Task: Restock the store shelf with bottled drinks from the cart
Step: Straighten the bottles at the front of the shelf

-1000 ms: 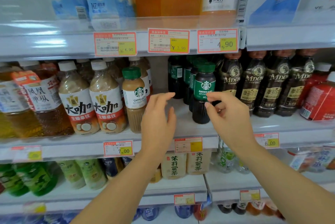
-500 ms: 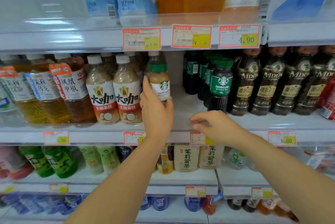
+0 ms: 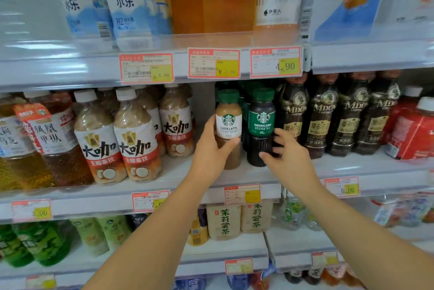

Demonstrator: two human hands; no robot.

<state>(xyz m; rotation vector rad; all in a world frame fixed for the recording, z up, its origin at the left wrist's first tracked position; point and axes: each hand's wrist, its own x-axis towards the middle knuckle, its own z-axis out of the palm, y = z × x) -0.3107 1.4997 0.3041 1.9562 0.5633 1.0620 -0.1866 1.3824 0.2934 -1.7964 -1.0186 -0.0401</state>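
latte bottle: tan, green cap; americano bottle: black, green label.

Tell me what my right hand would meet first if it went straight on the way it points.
Most likely the dark Americano bottle with the green cap and label, right ahead of the right hand; contact is unclear.

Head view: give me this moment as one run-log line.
left hand: grips latte bottle, upright | right hand: fingers spread at americano bottle, grip unclear | place: middle shelf

Latte bottle half hidden behind left hand, price tag print blurred
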